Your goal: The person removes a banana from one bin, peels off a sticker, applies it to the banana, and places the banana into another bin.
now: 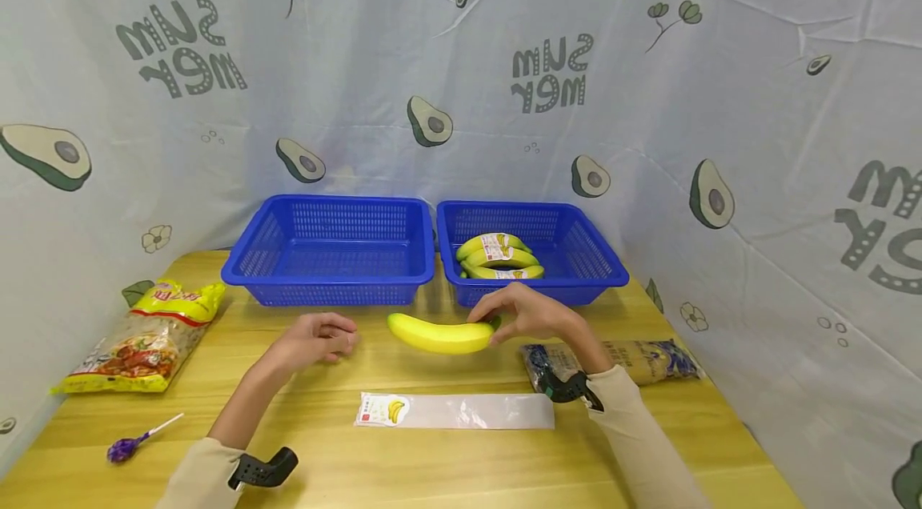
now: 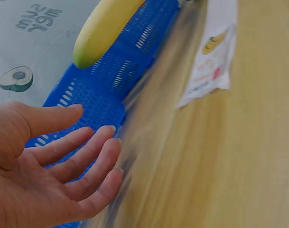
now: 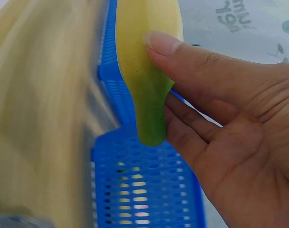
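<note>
In the head view a yellow banana (image 1: 441,335) lies sideways in the air in front of the two blue baskets. My right hand (image 1: 524,312) pinches its green stem end; in the right wrist view the thumb lies across the banana (image 3: 146,61) just above the stem. The other tip points toward my left hand (image 1: 318,339), whose fingers are loosely bent and hold nothing. A gap separates that hand (image 2: 59,161) from the banana (image 2: 104,33) in the left wrist view. Nearer me on the table is a flat clear bag (image 1: 475,411) with a banana label.
A blue basket (image 1: 327,280) stands back left; the right one (image 1: 576,282) holds several labelled bananas (image 1: 500,254). At the left are a yellow noodle bag (image 1: 144,341) and a purple lollipop (image 1: 124,449). A long blue-and-tan packet (image 1: 641,359) lies partly behind my right wrist.
</note>
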